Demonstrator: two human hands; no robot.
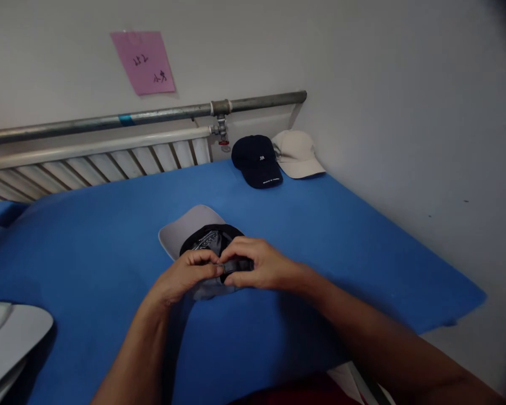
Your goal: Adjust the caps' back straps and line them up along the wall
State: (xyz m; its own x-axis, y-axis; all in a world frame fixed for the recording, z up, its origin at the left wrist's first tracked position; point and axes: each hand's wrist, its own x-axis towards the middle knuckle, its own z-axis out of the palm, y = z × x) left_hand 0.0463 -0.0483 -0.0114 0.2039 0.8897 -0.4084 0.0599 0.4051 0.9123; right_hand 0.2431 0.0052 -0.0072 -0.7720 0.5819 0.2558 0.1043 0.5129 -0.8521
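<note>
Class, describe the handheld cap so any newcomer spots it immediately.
Find the blue-covered table, then look nearer than the dark cap and cream cap. Left hand and right hand hold the grey cap by its strap. Unlike those caps, it shows its dark inside.

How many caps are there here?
4 at least: grey cap in left hand and right hand, dark cap and beige cap at the back, white cap at left edge; more may hide beneath.

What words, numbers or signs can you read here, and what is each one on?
"252", probably, handwritten on the pink paper; the characters below it are not clear enough to quote.
"TA", apparently, on the front of the dark cap.
Brim of the dark cap: small white lettering, too small to read.
Inside the gray cap: pale lettering, too blurred.
</note>
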